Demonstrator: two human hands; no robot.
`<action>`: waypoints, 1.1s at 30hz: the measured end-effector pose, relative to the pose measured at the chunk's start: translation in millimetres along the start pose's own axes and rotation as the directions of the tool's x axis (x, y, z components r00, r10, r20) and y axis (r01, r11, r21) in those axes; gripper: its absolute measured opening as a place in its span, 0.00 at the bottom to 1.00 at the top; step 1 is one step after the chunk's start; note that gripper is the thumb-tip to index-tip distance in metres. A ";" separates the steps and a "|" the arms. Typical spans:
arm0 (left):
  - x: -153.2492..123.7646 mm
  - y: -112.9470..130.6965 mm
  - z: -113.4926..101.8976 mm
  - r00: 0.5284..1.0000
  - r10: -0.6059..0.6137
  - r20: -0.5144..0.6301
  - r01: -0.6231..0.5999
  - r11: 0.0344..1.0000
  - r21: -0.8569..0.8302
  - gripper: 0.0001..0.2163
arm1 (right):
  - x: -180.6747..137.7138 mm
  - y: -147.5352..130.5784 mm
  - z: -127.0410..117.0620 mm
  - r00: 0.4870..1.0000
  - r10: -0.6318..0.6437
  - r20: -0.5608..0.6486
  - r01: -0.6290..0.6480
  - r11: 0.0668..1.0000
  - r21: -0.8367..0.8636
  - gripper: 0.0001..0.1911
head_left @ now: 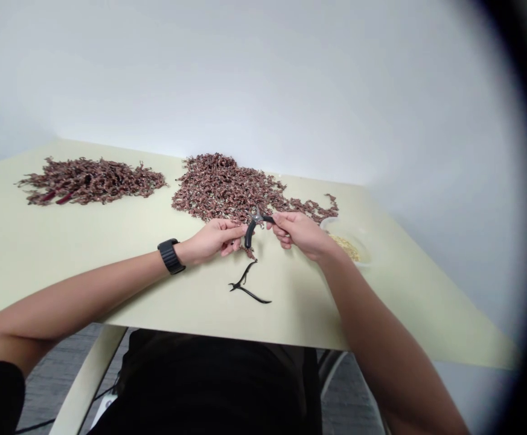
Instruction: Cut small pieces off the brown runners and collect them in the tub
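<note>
My left hand [215,238] and my right hand [299,232] meet over the pale table [41,254], both with fingers closed. Between them is a pair of black-handled pliers [252,226]: my right hand grips one handle, and my left fingers pinch at the other handle, perhaps with a small reddish piece that is too small to make out. Just beyond the hands lies a big heap of small reddish-brown pieces [227,187]. A black watch [171,255] is on my left wrist.
A second heap of reddish-brown pieces [89,180] lies at the far left. Another black plier-like tool [247,287] rests on the table near the front. A clear dish with small pale bits [351,244] stands by my right wrist. A white wall rises behind.
</note>
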State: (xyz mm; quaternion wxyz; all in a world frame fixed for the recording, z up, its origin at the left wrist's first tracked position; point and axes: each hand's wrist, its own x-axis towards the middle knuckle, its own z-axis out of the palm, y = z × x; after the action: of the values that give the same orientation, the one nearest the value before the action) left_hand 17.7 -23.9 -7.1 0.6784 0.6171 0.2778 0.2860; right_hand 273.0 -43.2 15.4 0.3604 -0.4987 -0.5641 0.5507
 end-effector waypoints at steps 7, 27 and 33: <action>-3.6 2.7 3.0 0.998 -0.039 0.054 0.045 0.994 -0.103 0.22 | 8.9 14.3 15.2 0.990 -0.062 -0.124 0.039 0.983 -0.182 0.22; -2.2 0.3 7.3 0.998 -0.034 -0.047 0.031 0.998 -0.061 0.21 | -1.6 10.8 44.6 0.931 -0.333 -0.146 0.180 0.771 -0.610 0.36; -2.4 1.7 3.6 0.998 0.046 -0.033 -0.043 0.996 0.082 0.21 | -7.0 11.4 48.4 0.952 -0.290 -0.099 0.153 0.731 -0.665 0.45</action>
State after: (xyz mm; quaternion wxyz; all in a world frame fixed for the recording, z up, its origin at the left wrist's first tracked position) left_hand 18.6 -28.0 -5.0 0.6413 0.6451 0.2871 0.3003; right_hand 230.3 -63.8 -1.2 0.2817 -0.5731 -0.7370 0.2214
